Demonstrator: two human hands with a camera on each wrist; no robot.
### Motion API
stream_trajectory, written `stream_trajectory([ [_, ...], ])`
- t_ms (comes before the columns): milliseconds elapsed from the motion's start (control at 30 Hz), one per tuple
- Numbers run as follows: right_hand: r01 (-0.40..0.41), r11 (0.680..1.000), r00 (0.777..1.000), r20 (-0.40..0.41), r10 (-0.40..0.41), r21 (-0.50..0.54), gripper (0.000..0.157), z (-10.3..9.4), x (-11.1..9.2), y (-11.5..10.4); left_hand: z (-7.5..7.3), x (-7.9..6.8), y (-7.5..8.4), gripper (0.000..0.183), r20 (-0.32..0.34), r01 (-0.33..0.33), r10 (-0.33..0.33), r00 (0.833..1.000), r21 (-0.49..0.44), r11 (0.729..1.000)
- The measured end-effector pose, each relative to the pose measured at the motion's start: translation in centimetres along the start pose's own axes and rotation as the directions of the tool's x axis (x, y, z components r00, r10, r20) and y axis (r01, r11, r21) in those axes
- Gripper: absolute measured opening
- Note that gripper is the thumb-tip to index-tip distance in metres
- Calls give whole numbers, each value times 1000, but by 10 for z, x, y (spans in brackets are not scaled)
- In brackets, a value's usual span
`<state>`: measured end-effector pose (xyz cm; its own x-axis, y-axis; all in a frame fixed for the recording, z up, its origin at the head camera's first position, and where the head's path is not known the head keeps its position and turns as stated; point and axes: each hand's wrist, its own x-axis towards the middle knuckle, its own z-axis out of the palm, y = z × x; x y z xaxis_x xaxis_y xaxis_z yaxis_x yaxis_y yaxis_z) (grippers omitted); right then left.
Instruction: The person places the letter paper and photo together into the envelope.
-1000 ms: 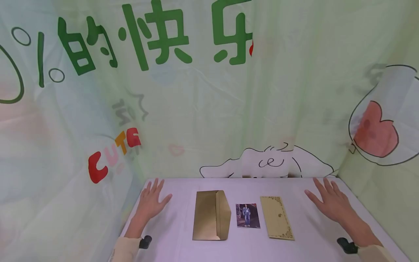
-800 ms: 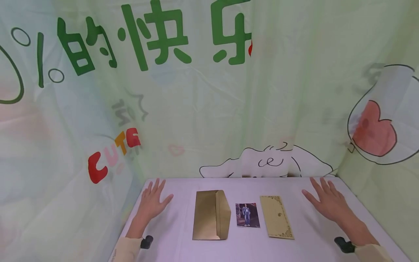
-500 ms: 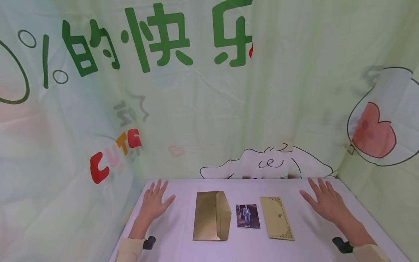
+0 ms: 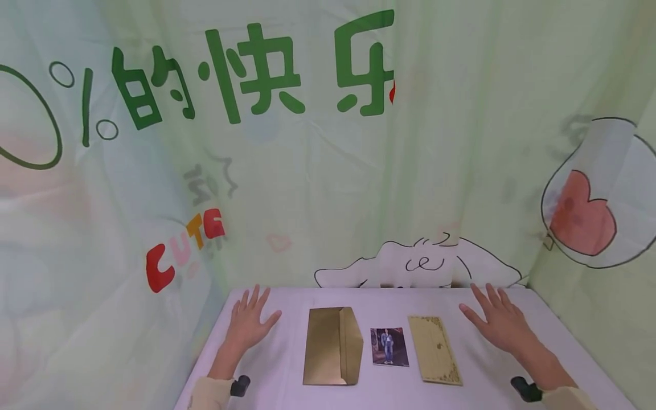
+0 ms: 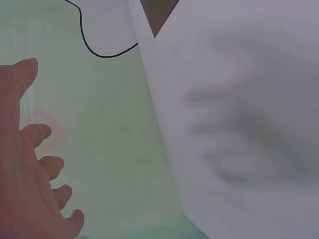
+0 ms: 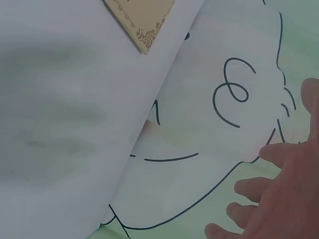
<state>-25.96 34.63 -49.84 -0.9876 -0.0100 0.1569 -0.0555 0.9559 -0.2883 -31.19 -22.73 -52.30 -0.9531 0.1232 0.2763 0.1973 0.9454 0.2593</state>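
Note:
My left hand hovers over the left side of the table, fingers spread, holding nothing; its shadow falls on the white top in the left wrist view. Nearest to it lies a gold envelope, its pointed flap unfolded to the right. A small photo of a standing person lies in the middle. To its right is a cream card with a brown ornamental border, slightly tilted; its corner shows in the right wrist view. My right hand hovers right of the card, fingers spread, holding nothing.
The white table ends at a printed fabric curtain at the back and on both sides. Green characters, a cartoon dog and a heart are printed on the cloth. Dark straps sit on both wrists.
Both hands have drifted inward, toward the envelope and the card. The head view has tilted slightly up, so the scene sits lower. The envelope, photo and card have stayed in place.

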Motion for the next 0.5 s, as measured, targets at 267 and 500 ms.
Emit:
stream_trajectory([
  [267, -7, 1000, 1000, -7, 7, 23, 83, 8, -1, -6, 1, 0, 8, 76, 19, 12, -11, 1000, -23, 1000],
  [500, 2, 1000, 1000, -19, -1, 24, 84, 8, 5, -14, 4, 6, 17, 77, 3, 11, -11, 1000, -26, 1000],
])
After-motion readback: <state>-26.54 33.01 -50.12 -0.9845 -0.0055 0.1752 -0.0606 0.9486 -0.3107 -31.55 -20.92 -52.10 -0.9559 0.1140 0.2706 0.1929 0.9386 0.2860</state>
